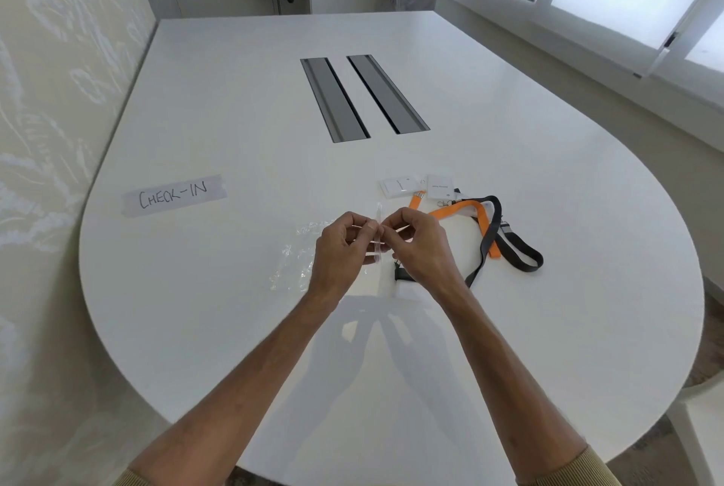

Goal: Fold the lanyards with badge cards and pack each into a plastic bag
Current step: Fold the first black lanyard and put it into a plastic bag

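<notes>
Bag (378,211) up over the table (235,113), edge-on, left hand (344,246) and right hand (419,246) each pinching its clear plastic between thumb and fingertips. Spare bags (294,266) lie just left. Orange lanyard (466,211) and black lanyard (521,250) cross to the right, badge cards (397,187) beyond.

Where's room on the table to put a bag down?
Bare table lies between the CHECK-IN label and the near edge, and around the grey slots. It is crowded right of the right hand, with the orange lanyard, black lanyard and badge cards, and left of the left hand, with loose clear bags.
</notes>
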Motion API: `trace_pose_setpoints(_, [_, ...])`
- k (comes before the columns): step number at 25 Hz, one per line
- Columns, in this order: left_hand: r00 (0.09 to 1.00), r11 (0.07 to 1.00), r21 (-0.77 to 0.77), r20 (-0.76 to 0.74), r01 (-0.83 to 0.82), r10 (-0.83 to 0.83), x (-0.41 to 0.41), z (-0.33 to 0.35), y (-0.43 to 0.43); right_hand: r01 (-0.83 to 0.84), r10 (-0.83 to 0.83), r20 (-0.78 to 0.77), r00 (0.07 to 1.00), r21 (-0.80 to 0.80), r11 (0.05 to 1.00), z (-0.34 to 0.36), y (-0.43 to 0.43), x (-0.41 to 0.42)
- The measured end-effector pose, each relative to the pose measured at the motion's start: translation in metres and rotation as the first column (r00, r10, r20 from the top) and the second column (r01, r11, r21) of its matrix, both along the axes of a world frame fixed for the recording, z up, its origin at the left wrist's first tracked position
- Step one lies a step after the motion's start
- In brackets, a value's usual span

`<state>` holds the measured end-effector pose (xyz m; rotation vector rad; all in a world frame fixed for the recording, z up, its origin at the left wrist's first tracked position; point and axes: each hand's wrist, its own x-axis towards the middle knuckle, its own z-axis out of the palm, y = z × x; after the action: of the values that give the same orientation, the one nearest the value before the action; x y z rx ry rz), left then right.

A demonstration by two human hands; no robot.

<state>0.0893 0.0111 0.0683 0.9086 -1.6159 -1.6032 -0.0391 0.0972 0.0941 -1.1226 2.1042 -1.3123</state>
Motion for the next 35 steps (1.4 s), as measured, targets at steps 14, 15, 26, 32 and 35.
trace_pose_setpoints(14, [0.999, 0.996, 0.079, -0.009, -0.038, 0.039, 0.006, -0.006, -0.004, -0.054, 0.058, -0.144, 0.988, 0.031, 0.998, 0.003, 0.004, 0.01])
trace_pose_setpoints(15, [1.0, 0.996, 0.081, -0.017, -0.023, 0.024, 0.007, -0.007, -0.005, -0.064, 0.069, -0.139, 0.988, 0.039, 0.997, 0.004, 0.004, 0.01])
trace_pose_setpoints(26, [0.999, 0.999, -0.036, 0.044, 0.016, -0.014, 0.008, -0.008, -0.006, -0.028, 0.03, -0.129, 0.991, 0.012, 1.0, 0.011, 0.003, 0.007])
trace_pose_setpoints(32, [0.998, 0.998, -0.045, 0.061, 0.036, -0.033, 0.009, -0.009, -0.008, 0.0, 0.002, -0.171, 0.985, 0.011, 1.0, 0.008, 0.0, 0.009])
trace_pose_setpoints(35, [0.995, 0.995, -0.098, 0.097, 0.001, 0.008, 0.008, -0.007, -0.007, 0.018, -0.016, -0.157, 0.987, 0.015, 1.0, 0.005, -0.001, 0.011])
